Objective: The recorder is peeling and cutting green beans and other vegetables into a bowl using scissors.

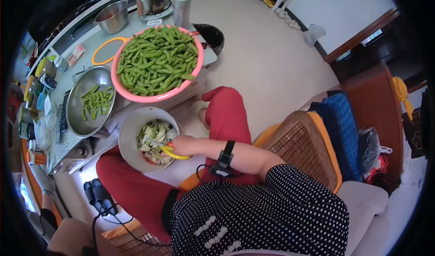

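Observation:
My right hand (183, 146) is closed on a pair of scissors (174, 153) with yellow and red handles, blades pointing into a whitish bucket (129, 136) between my knees. Pale green and whitish scraps (155, 140) lie in it. Beyond the bucket, a pink basin (199, 70) is heaped with green soybean pods (156, 58). Fewer pods (97, 102) lie in a steel bowl (77, 102) to its left. At the far left rim, what looks like my left hand (41, 176) reaches past the table's near end; its fingers are too blurred to read.
The glass table (104, 34) also carries a steel pot (112, 18), an orange-rimmed mirror-like oval (108, 51), a remote control (62, 116) and jars. A black bin (214, 39) stands beyond the basin. Black slippers (99, 195) and cables (120, 226) are on the floor; a cushioned seat (299, 149) is right.

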A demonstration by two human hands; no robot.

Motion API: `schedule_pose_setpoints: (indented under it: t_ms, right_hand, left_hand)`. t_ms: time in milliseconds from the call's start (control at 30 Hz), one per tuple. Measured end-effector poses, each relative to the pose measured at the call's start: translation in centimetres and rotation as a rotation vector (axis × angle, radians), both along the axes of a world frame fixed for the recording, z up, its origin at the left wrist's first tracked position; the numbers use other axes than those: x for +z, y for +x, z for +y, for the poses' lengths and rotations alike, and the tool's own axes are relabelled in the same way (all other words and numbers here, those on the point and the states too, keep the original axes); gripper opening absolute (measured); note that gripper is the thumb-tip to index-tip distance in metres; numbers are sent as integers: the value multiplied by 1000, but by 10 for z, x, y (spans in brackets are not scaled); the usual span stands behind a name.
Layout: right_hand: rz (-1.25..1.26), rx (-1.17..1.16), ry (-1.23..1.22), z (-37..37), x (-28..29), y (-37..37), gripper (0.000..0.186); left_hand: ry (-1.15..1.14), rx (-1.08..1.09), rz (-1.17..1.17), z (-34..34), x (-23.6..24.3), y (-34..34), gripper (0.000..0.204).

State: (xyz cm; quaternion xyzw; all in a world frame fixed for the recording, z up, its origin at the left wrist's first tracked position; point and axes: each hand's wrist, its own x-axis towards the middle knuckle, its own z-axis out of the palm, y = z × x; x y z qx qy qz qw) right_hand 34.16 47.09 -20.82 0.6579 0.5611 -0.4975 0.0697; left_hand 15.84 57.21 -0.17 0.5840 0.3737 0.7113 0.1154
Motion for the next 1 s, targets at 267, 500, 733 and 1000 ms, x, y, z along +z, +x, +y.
schedule_pose_setpoints:
  t_ms: [267, 500, 733, 1000]
  right_hand:
    - [83, -46, 267, -11, -26, 5, 82]
    - [44, 16, 265, -8, -16, -11, 77]
    - [70, -12, 329, -20, -9, 0, 70]
    - [75, 22, 258, -13, 6, 2, 56]
  left_hand:
    - [173, 158, 256, -12, 78, -25, 34]
    - [173, -442, 777, 20, -33, 88, 20]
    - [320, -445, 1104, 41, -86, 156, 34]
    - [284, -423, 945, 56, -105, 154, 32]
